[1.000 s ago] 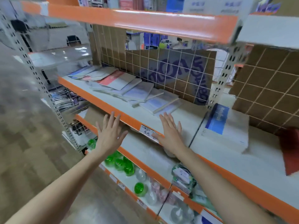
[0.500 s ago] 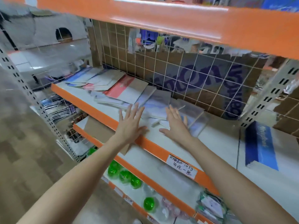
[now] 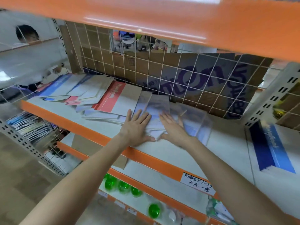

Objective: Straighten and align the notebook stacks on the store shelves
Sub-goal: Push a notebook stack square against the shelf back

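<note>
A: What's around me? I see a store shelf [image 3: 103, 127] with an orange front edge, a wire grid [image 3: 178, 75] and cardboard behind it.

B: Notebooks [image 3: 90, 93] lie fanned and crooked along the left of that shelf, a red-banded one [image 3: 116, 98] on top. A paler, clear-wrapped pile [image 3: 160, 109] sits just to their right.

A: And my hands?

B: I have both flat on that pale pile. Left hand [image 3: 137, 127] fingers are straight and a little spread, thumb at the near corner. Right hand [image 3: 174, 127] fingers are straight too, though blurred.

A: So which step?

B: I'd judge I'm just starting to square this pile; nothing looks aligned yet. Next I'd press the edges in from both sides and slide it square to the shelf front, then take the fanned ones
</note>
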Motion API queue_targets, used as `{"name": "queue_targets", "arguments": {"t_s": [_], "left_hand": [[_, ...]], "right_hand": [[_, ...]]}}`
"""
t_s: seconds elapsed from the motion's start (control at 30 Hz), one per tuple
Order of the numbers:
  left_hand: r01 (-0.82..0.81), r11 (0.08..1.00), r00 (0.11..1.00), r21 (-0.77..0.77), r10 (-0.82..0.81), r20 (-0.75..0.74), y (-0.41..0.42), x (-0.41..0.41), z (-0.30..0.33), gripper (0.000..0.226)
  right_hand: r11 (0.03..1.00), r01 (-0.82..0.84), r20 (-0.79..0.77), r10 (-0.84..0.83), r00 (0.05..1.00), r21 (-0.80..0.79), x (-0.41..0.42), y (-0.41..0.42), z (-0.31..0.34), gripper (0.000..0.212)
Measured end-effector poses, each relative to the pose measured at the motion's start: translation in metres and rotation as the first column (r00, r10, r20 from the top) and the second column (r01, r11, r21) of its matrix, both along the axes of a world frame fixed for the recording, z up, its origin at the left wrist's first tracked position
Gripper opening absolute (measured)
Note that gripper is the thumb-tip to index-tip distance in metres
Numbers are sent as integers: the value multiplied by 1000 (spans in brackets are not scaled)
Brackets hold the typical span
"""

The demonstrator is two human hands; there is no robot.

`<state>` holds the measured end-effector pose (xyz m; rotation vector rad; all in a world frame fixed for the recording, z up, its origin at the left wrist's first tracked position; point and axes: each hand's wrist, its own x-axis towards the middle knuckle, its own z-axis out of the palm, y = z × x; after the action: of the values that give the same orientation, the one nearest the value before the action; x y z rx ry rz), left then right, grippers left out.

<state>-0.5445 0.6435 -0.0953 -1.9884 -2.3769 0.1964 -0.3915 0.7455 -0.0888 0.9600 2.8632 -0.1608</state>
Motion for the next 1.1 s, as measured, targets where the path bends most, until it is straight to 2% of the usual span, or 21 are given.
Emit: {"name": "queue_targets", "arguments": {"t_s": [0.17,0.37,0.5,0.6,0.7,0.9,1.1], "left_hand": [[68,998,997,-10,-68,-37,-15,6,4,88],[112,994,991,-8,-112,-66,-38,10,3,67],[146,989,987,-5,-146,-61,-48,16,4,60],[150,988,988,20,-149,-44,-53,20,5,54],[158,986,987,52,-157,-21,-57,25,4,62],[280,959,958,52,-276,-83,-69,46,-1,77],[393,915,917,94,-382,-111,-91,81,-2,78]], "right_hand": [[988,145,-59,-142,988,55,0,-30,-2,63],[955,195,-112,-174,978,223,0,-59,1,60],[945,179,-105,-155,982,275,8,-71,2,56],[939,181,-100,-158,982,293,18,-82,-1,60],[938,189,-105,-165,981,291,33,-96,-4,64],[938,263,-166,-228,959,228,66,-132,-11,72],[906,369,-252,-315,915,208,105,-163,-13,63]]}}
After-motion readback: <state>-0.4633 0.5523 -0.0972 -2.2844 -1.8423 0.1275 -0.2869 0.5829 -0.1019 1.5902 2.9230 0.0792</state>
